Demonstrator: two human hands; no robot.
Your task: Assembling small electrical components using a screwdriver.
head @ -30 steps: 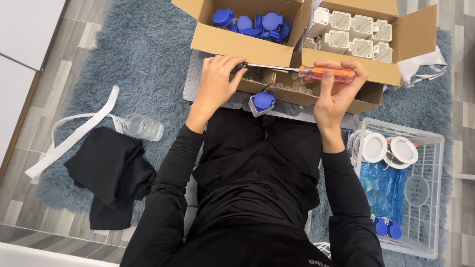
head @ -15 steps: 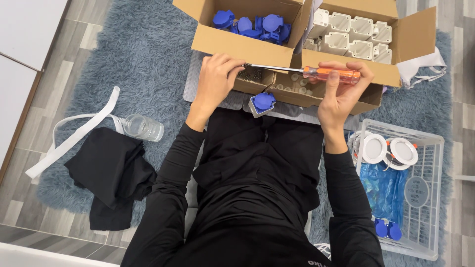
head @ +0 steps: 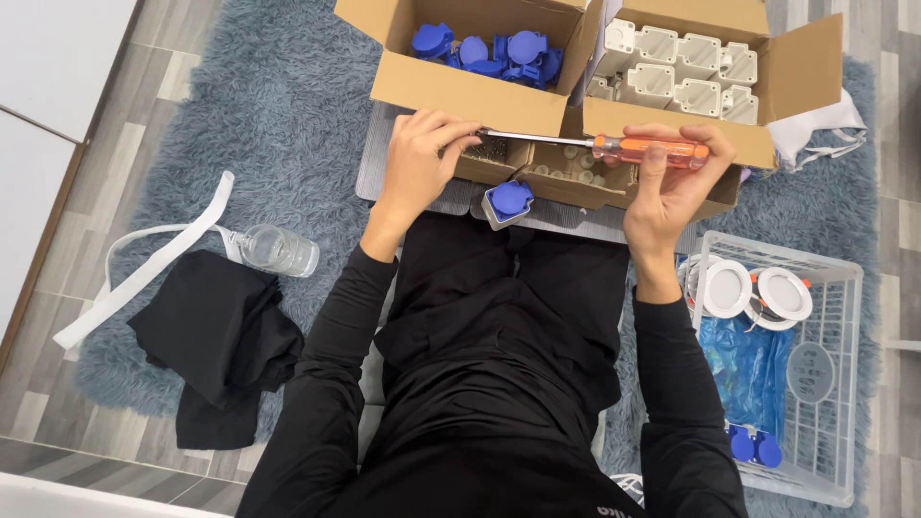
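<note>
Right hand grips orange screwdriver; left hand pinches its tip at centre frame. Advise steadying the tip squarely.

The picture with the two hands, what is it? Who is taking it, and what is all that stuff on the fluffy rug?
The picture comes from a small camera worn on a person's head, looking down, so you see their own arms in black sleeves and their lap. There is no machine here, only two bare hands.

The right hand holds a screwdriver by its orange handle. The left hand pinches the metal tip end, so the tool lies across between both hands.

The person sits on a grey-blue rug. In front are open cardboard boxes: one with blue parts, one with white parts. One blue part lies near the lap. On the person's right stands a white basket with round white lamps. On their left lie a clear bottle and a black cloth.
</note>
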